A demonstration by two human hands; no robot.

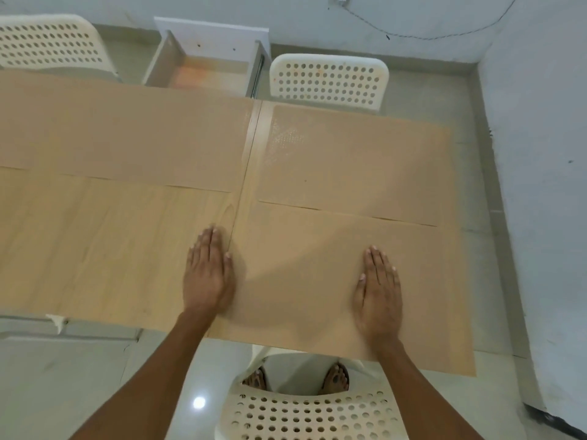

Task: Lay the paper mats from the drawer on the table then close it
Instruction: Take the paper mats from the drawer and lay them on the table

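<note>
Brown paper mats lie flat on the long, light wooden table (111,249). One brown paper mat near the person (317,265) covers the right end of the table on the close side. Both hands press down on it with straight fingers held close together. The left hand (208,274) lies flat on the left edge of this mat, partly on the bare wood beside it. The right hand (379,290) lies flat on the right half of the same mat. Neither hand holds anything.

Just behind that mat lies a second brown paper mat on the far right (355,163), and their edges meet. A third brown paper mat on the far left (127,134) covers the far side of the table's left part. A thin strip of wood shows between the two far mats.

Past the table's far edge, the white open drawer (206,68) is pulled out. Its inside looks bare, with an orange glow on the bottom.

A white plastic chair with round holes (328,82) stands to the right of the drawer. Another white holey chair on the far left (50,44) stands to the left of it. A third white holey chair close by (311,414) stands under the person's arms, and two feet show through its gap on the grey shiny floor (95,376)
</note>
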